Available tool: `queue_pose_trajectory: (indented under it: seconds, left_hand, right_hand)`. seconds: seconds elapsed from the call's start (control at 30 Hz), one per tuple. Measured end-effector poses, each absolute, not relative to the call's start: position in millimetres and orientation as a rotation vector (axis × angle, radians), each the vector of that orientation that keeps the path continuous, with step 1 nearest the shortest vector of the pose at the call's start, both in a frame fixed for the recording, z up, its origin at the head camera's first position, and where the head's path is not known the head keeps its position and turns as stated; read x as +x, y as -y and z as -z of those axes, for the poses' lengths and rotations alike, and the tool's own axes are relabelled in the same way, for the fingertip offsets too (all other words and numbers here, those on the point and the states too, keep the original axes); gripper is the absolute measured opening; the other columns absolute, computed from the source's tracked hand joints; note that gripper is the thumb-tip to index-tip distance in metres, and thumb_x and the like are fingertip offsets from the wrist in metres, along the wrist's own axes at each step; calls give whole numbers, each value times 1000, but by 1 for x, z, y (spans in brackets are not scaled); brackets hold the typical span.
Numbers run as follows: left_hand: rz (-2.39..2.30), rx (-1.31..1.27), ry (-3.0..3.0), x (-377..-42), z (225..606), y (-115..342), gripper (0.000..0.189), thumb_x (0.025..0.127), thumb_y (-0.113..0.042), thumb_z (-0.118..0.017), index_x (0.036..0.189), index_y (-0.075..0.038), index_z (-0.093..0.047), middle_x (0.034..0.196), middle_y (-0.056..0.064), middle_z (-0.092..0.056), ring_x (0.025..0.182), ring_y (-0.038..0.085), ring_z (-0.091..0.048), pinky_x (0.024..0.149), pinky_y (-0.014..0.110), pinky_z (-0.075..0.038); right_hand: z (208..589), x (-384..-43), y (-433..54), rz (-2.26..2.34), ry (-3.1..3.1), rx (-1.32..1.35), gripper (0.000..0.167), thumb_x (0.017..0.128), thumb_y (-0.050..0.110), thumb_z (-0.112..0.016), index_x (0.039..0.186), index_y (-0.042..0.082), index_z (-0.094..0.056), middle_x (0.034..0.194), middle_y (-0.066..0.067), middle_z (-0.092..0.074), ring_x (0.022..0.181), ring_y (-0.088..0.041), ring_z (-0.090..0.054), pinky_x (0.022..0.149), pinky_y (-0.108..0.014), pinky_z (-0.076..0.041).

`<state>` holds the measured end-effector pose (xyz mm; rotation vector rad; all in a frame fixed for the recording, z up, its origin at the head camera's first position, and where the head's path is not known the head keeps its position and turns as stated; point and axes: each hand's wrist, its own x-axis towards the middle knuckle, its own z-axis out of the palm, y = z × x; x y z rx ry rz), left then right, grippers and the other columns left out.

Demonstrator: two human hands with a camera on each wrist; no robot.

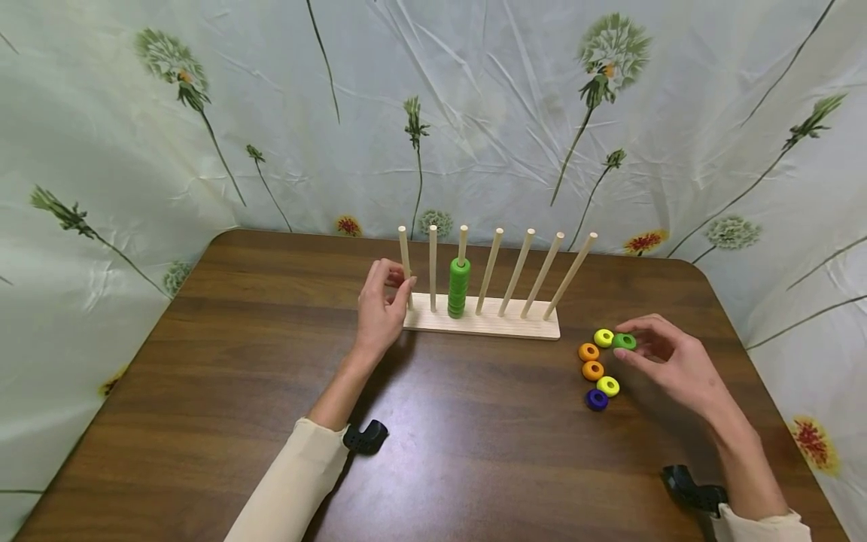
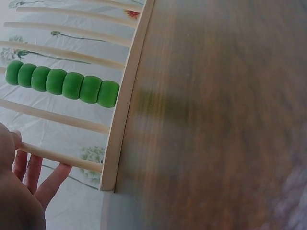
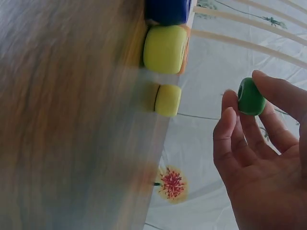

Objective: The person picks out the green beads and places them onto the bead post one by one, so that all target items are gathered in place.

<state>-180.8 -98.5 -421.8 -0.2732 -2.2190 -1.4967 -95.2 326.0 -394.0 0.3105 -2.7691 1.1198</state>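
A pale wooden peg rack, with several upright pegs on a flat base [image 1: 484,326], stands toward the back of the table. Its third peg from the left carries a stack of green beads [image 1: 458,288], seen side-on in the left wrist view. My left hand [image 1: 381,309] holds the leftmost peg [image 1: 403,248] between thumb and fingers. Off to the right of the rack, my right hand [image 1: 677,365] pinches a single green bead [image 3: 252,97] between thumb and fingertips. In the right wrist view that bead shows clear above the tabletop.
Beside the right hand lie loose beads: yellow ones [image 1: 608,386], orange ones [image 1: 592,370] and a dark blue one [image 1: 597,400]. They rest on a brown wooden table [image 1: 460,436]. Behind the table hangs a pale flower-printed cloth [image 1: 488,113].
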Motion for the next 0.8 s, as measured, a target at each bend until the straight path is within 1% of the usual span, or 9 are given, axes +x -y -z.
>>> queue_pose_trajectory:
  seconds: [0.23,0.37,0.5,0.67,0.8]
  left_hand:
    - [1495,-273,2208,-180,422,98,14,99,-11,-70,104,-2,-61,103,16,-61,95,30,-67,62,25,-55]
    - [1494,-272,2205,-180,422,98,14,99,-11,-70,104,-2,-61,103,16,-61,95,30,-67,62,23,-54]
    - [1485,-268,2213,-180,421,98,14,98,-10,-70,104,-2,-60,103,16,-61,95,30,-67,62,21,-54]
    - [1478,-268,2210,-180,422,98,14,98,-10,-70,104,-2,-60,103,16,-61,95,30,-67,62,20,-53]
    - [1480,-270,2209,-180,423,98,14,98,-10,-69,104,-2,-60,103,16,-61,95,30,-67,63,21,-54]
  right_hand:
    - [395,-97,-317,-1158,2714,327,32,89,5,-81,120,6,-72,110,16,-59,85,5,-61,76,-5,-51]
    - [393,-97,-314,-1161,2702,329,35,90,6,-80,124,5,-71,109,18,-60,86,6,-62,79,-3,-51]
    - [392,-97,-312,-1178,2669,315,40,89,4,-80,128,4,-68,109,21,-61,86,5,-62,79,-3,-51]
    - [389,-96,-308,-1226,2639,308,39,88,1,-80,125,2,-68,110,22,-62,85,5,-64,78,-5,-53]
    - [386,-96,-304,-1244,2626,293,38,87,0,-81,123,1,-69,110,18,-61,89,7,-64,79,-4,-53]
